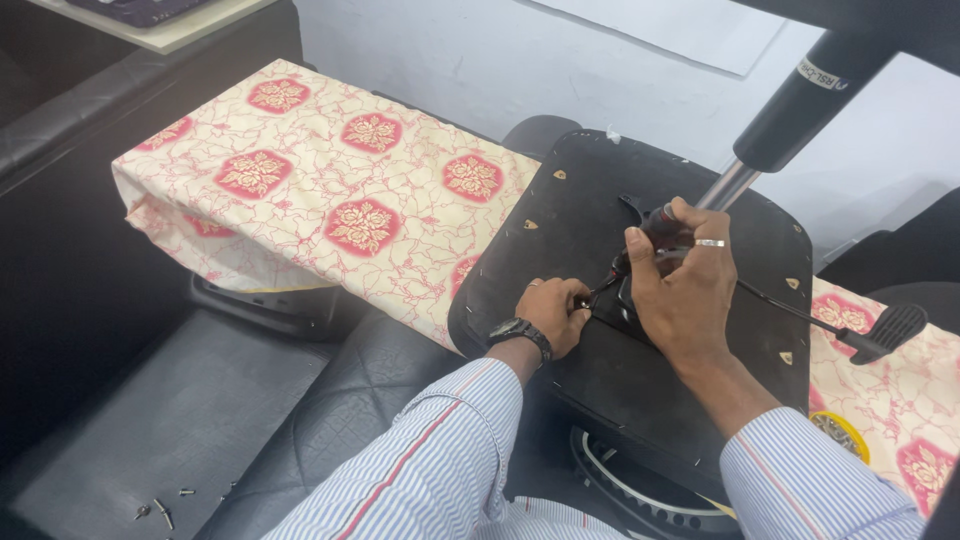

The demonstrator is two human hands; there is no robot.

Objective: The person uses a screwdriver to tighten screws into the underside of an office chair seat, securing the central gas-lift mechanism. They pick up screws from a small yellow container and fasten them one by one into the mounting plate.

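The right hand (685,285) grips a dark-handled screwdriver (640,250) while the left hand (552,315) pinches its tip steady on the upturned black chair-seat underside (580,200).

A pale white wall (480,70) forms the backdrop; a white sheet (690,30) is fixed to it at the upper right. A long bench (330,190) runs across the scene, covered with cream fabric printed with red floral medallions; the fabric hangs over the left end. Black padded panels (190,420) with stitched seams lie at the lower left. Several small loose screws (160,510) rest on the nearest panel. A dark surface (60,120) occupies the upper left, with a light-coloured board (170,30) on top. Illumination is even and diffuse, without hard shadows.
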